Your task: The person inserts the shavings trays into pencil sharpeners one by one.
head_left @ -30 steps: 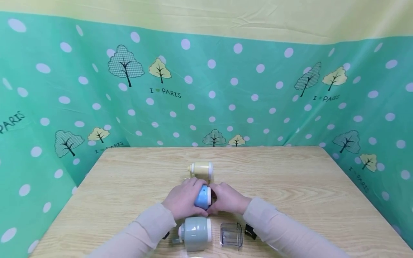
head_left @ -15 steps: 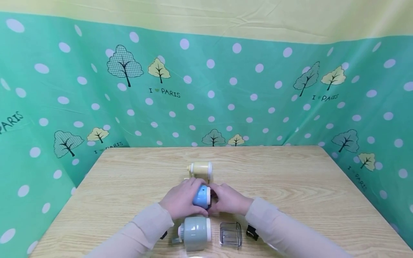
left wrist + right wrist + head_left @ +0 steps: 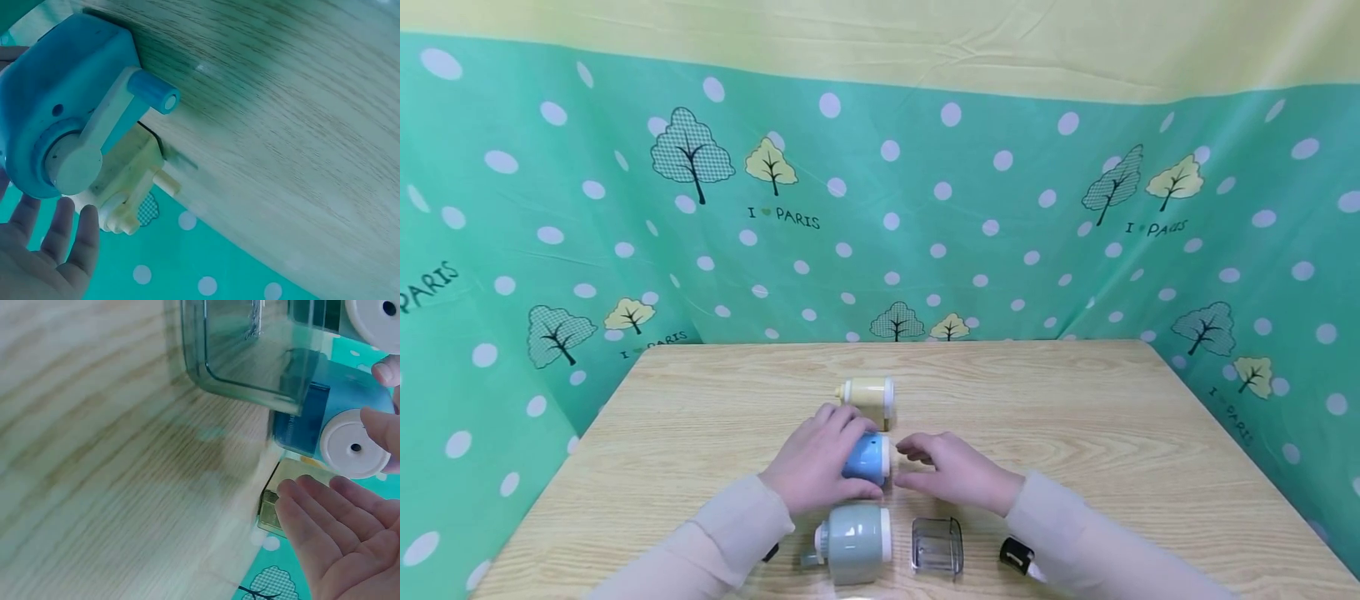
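In the head view my left hand (image 3: 816, 462) grips a blue hand-crank pencil sharpener (image 3: 867, 458) from above and the left, with the thumb on its near side. Its white crank with a blue knob (image 3: 155, 91) faces the left wrist camera. Apart from the sharpener's white front ring (image 3: 355, 445), my right hand (image 3: 958, 473) is held just to the right, its fingers extended and nothing between them. A dark drawer (image 3: 307, 422) sits in the blue sharpener's front, below the ring.
Behind stands a yellow sharpener (image 3: 868, 392); nearer me is a grey-green sharpener (image 3: 856, 542). A clear smoky plastic bin (image 3: 937, 546) lies to its right. The wooden table (image 3: 1037, 392) meets a green dotted curtain (image 3: 1000, 208).
My right hand has let go of the blue sharpener's front and drawn back to the right, its fingers opening. My left hand stays on the sharpener.
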Demonstrator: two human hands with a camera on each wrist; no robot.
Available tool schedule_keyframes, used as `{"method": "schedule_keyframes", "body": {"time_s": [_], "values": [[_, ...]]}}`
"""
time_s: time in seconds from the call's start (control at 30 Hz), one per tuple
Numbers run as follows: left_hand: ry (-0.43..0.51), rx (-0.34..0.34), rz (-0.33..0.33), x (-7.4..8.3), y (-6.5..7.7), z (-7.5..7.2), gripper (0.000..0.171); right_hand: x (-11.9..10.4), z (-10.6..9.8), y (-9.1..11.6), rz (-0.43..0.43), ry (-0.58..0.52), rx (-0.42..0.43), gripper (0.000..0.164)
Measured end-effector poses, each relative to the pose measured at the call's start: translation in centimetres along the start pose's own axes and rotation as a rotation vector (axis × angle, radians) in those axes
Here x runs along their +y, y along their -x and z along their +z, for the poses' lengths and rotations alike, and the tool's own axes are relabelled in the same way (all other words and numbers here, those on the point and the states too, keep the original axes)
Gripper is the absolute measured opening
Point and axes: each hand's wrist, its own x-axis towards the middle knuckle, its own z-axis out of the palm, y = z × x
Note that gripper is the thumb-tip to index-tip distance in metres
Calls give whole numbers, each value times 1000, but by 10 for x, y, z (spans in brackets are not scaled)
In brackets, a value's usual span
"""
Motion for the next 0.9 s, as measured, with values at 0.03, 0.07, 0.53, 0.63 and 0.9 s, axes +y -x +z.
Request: {"method": "schedule_keyframes", "body": {"time_s": [0.03,0.07,0.53,0.63,0.9], "values": [[-3,3,3,0,1,0,72,0,-1,2,-4,-4,1,62],[-4,5,4,0,1,0,73,0,-1,3,-8,-7,2,62],[21,50,42,9,15,-6,60,0,0,31,-23,-40,-31,69],[25,83,78,13,18,-5,49,-1,2,37,-45,-41,-37,69],[4,157,161,24,26,-2,43,-3,5,53,-33,-11,-56,70]]}}
